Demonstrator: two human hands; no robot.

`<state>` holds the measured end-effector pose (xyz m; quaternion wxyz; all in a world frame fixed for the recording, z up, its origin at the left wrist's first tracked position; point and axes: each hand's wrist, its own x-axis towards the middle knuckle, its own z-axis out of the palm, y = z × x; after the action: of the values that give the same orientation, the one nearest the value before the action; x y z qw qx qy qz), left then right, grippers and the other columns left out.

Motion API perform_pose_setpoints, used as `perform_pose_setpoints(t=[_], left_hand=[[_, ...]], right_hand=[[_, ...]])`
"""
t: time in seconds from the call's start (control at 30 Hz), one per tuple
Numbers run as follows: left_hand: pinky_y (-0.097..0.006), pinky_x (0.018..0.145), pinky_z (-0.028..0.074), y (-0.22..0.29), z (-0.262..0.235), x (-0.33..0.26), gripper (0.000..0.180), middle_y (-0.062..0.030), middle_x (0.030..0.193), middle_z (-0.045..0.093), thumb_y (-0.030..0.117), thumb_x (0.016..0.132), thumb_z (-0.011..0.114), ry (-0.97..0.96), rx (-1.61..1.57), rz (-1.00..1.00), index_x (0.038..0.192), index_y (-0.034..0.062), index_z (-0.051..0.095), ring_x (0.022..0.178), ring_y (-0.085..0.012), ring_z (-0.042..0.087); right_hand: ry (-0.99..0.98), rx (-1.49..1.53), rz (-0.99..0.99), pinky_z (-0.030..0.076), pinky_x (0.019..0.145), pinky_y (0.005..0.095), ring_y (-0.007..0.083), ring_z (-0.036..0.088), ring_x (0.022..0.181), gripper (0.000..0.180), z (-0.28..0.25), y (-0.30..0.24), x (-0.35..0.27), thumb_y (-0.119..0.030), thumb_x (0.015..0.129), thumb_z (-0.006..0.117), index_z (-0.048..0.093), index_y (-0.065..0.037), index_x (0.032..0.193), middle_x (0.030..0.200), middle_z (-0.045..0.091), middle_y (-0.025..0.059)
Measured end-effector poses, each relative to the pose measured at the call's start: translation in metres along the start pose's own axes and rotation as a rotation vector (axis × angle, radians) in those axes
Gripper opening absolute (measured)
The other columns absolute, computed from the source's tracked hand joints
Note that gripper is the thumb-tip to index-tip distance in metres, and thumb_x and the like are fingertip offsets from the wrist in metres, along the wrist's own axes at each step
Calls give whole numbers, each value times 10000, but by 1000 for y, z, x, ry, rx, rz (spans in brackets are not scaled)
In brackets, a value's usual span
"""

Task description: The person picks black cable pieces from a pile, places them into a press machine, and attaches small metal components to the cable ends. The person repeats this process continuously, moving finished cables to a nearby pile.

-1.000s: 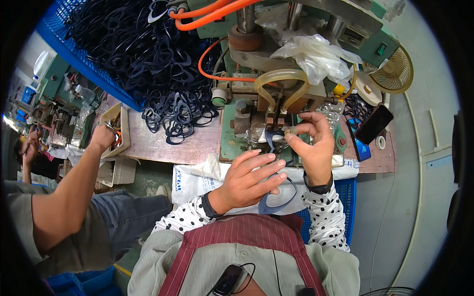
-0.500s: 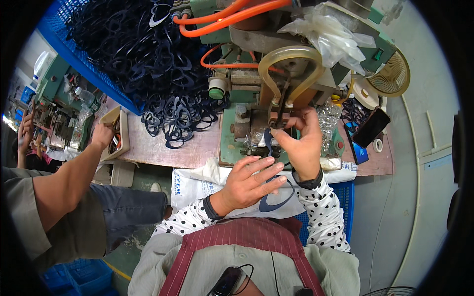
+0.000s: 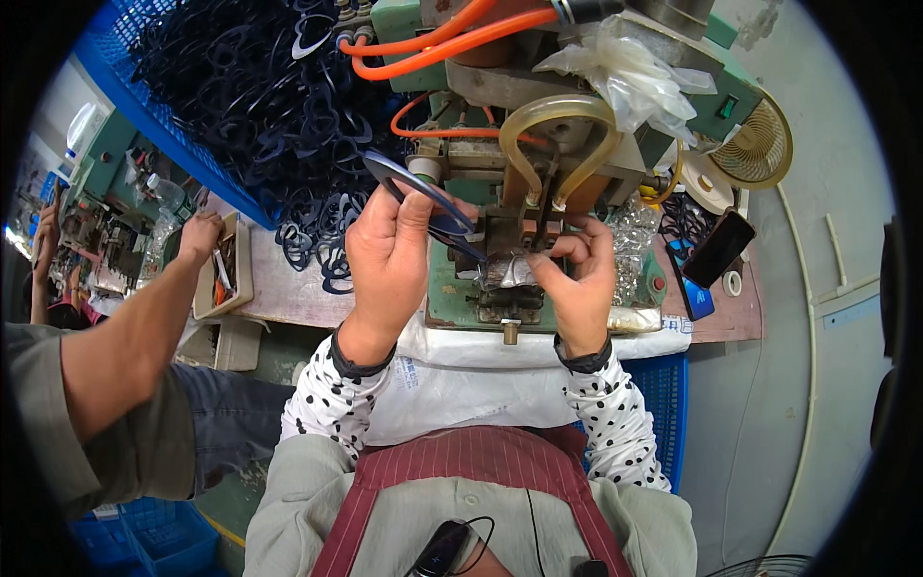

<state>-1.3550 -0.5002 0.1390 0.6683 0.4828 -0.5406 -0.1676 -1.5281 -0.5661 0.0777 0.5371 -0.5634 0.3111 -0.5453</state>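
Observation:
My left hand (image 3: 389, 264) is raised left of the bench machine's clamp. Its thumb and fingers pinch a dark blue plastic eyeglass frame (image 3: 423, 197), whose loops tilt up and whose lower end points at the clamp. At the clamp's right side is my right hand (image 3: 580, 279), thumb and fingers curled together; what lies between its fingertips is hidden. A small metal fixture (image 3: 510, 272) with shiny wrapping sits between the hands. Above it, a clear yellowish hose (image 3: 562, 113) loops down to the green machine (image 3: 447, 298).
A blue basket (image 3: 163, 125) heaped with dark blue frames stands at far left, some spilling onto the table (image 3: 288, 306). A co-worker's arm (image 3: 144, 327) reaches into a tool tray (image 3: 240, 274). Phones (image 3: 721, 250), a tape roll (image 3: 733, 283) and a fan (image 3: 760, 144) are at right.
My left hand has risen from near my lap to the clamp's left, now gripping the eyeglass frame. The frame has left the spot below the clamp. My right hand stays beside the clamp.

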Motion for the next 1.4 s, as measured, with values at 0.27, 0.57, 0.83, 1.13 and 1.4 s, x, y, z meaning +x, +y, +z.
perform_pose_setpoints(t=[0.27, 0.57, 0.83, 1.13, 1.4], left_hand=[[-285, 777, 530, 3, -6, 1, 242, -143, 909, 703, 181, 1030, 461, -36, -70, -66, 991, -30, 574, 838, -177, 677], [-414, 939, 468, -1, -14, -94, 218, -36, 1130, 684, 120, 822, 670, -251, 550, 717, 1033, 166, 701, 1036, -230, 636], [-369, 966, 476, -9, -10, -114, 241, -31, 1147, 683, 123, 838, 628, -344, 477, 846, 1060, 163, 712, 1083, -222, 639], [-397, 988, 474, -12, -16, -123, 258, -51, 1163, 678, 95, 829, 624, -329, 475, 808, 1066, 144, 715, 1108, -235, 630], [-404, 992, 475, -11, -22, -129, 246, -49, 1166, 679, 87, 827, 623, -304, 417, 739, 1047, 139, 718, 1122, -241, 629]], right_hand=[[20, 44, -103, 453, 790, 243, 107, 569, 798, 567, 4, 3, 0, 78, 738, 685, 402, 35, 1228, 855, 609, 52], [116, -254, -163, 469, 778, 269, 150, 595, 820, 472, 10, -7, -9, 10, 765, 710, 487, 29, 1181, 867, 617, 74], [-313, 68, 233, 491, 669, 221, 81, 628, 762, 227, 8, -48, -60, -105, 951, 602, 619, 37, 1127, 845, 667, 41], [-258, 27, 203, 462, 606, 210, 72, 593, 666, 198, 19, -41, -64, -108, 939, 610, 631, 22, 1087, 771, 643, 19], [-261, -32, 239, 437, 554, 194, 59, 583, 632, 165, 28, -40, -65, -94, 932, 597, 645, 15, 1046, 732, 636, 12]])
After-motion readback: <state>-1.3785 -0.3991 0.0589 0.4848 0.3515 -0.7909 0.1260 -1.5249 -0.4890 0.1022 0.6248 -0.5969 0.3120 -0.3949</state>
